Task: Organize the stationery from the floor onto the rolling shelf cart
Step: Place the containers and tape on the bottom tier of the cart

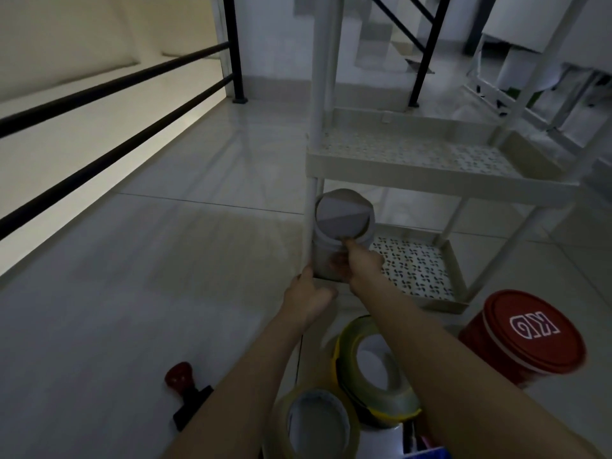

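The right hand (356, 260) reaches to the centre of the frame, its fingers wrapped around the side of a clear jar (341, 236) with a grey lid; fingertips show through the jar wall, so the grip is closed on it. The jar stands on the left corner of the bottom shelf (424, 270) of the rolling cart (430, 167), touching the white corner post (311, 226). The left hand (308, 296), just below and left of the jar, rests at the foot of that post; whether its fingers clasp the post or only touch it cannot be told.

Step in hand: placement of the jar on the bottom shelf, apparently near completion.

Remaining on the floor, lower frame: two tape rolls (374, 369) and (318, 422), a red canister (526, 339) at right, a red-handled stamp (185, 389) at lower left.

Next move, as judged: release the jar once it sits flat, withdraw the right hand clear of the middle shelf edge, then select a floor item.
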